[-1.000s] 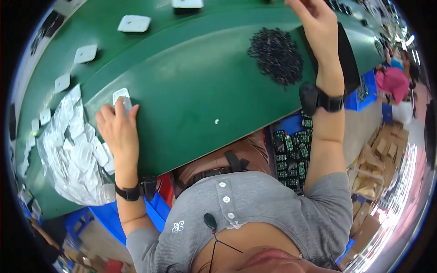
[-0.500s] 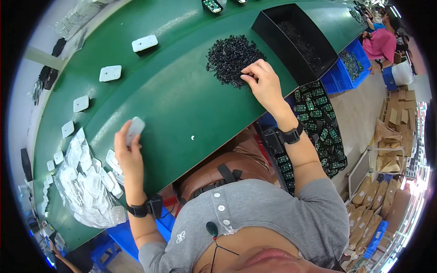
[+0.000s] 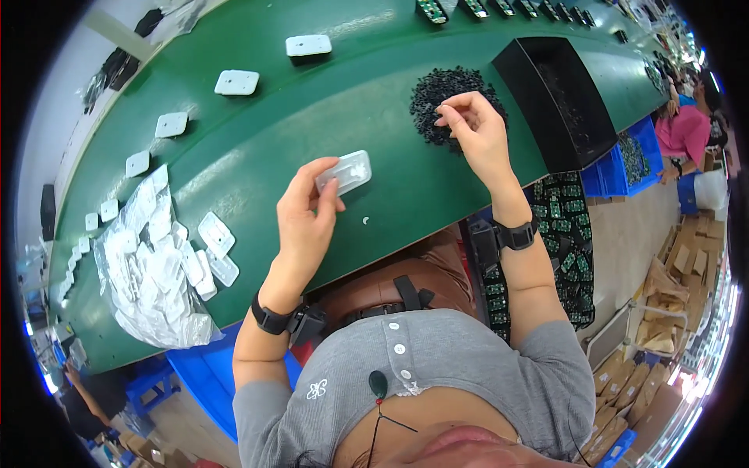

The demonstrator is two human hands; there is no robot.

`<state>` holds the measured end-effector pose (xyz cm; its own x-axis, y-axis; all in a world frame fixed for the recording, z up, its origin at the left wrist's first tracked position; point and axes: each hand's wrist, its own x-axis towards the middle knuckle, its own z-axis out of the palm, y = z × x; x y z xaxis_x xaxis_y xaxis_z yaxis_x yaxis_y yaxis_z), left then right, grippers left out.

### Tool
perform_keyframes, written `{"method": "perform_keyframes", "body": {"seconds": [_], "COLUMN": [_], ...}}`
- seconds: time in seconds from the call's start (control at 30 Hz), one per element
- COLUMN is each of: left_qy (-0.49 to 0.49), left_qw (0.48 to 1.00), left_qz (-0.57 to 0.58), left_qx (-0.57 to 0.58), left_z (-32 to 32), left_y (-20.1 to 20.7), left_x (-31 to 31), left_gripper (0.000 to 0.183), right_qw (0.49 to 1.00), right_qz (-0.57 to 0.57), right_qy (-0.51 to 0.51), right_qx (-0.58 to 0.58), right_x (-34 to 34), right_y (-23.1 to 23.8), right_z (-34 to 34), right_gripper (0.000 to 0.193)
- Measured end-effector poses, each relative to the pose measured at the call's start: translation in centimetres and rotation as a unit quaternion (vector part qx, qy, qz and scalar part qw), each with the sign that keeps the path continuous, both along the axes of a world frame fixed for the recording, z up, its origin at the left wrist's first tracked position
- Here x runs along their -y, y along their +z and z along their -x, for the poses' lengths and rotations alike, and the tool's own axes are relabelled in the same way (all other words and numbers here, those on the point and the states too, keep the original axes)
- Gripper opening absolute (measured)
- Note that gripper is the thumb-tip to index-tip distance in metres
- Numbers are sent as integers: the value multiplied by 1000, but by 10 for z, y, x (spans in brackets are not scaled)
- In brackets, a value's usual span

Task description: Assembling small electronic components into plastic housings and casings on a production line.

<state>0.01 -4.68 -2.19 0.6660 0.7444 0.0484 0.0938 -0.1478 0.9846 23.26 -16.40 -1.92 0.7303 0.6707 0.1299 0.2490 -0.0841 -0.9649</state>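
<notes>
Between the thumb and fingers of my left hand (image 3: pixel 307 210) is a small white plastic case shell (image 3: pixel 355 171), tilted over the green table (image 3: pixel 257 168) with its hollow side showing. My right hand (image 3: pixel 482 139) is raised at the near right side of a pile of tiny black parts (image 3: pixel 431 95). Its thumb and index finger are pinched together; whatever is between them is too small to make out. A small white crescent-shaped bit (image 3: pixel 365 221) lies on the table below the shell.
To the left, a plastic bag (image 3: pixel 129 300) lies with many white shells. Single white shells (image 3: pixel 236 82) form a curved row along the far side. A black box (image 3: pixel 521 97) stands right of the pile. Green circuit boards (image 3: pixel 563 226) fill a tray below the edge. Another person (image 3: pixel 686 132) sits far right.
My left hand has brought the shell rightward and turned it hollow side up. My right hand has lifted slightly from the pile, still pinched. The whole view has shifted.
</notes>
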Motion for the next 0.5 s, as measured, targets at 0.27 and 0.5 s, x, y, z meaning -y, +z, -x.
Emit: {"method": "perform_keyframes", "body": {"seconds": [0.27,0.5], "left_qy": [-23,-40], "left_qw": [996,997], "left_qz": [-83,-67], "left_qx": [12,7], "left_z": [-15,-48], "left_y": [9,24], "left_x": [-3,-21], "left_gripper": [18,17], "right_qw": [983,955], "right_qz": [-71,-51], "right_qy": [62,146], "right_qx": [-157,-253], "right_x": [-15,-32], "right_y": [4,20], "right_z": [10,24], "right_gripper": [12,12]}}
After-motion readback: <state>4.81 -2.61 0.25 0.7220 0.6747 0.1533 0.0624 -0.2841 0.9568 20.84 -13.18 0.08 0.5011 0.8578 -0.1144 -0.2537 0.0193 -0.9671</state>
